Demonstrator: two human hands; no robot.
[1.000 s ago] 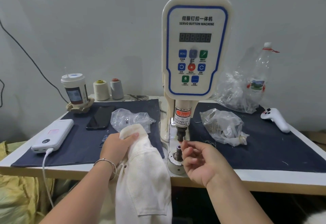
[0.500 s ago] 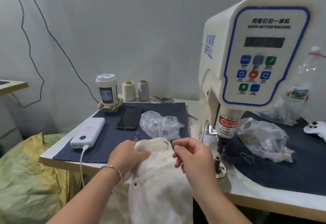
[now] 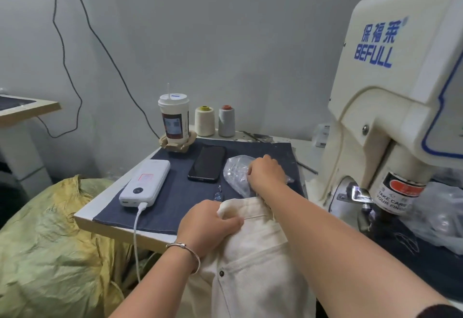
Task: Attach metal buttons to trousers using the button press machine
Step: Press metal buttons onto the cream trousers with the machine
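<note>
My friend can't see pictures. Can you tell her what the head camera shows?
A person's right hand reaches into a clear plastic bag on a work table, while the left hand grips cream trousers at the waistband. A cream button press machine stands on the right.

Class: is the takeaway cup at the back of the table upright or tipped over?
Upright. The takeaway cup stands in its cardboard holder, lid on top.
</note>
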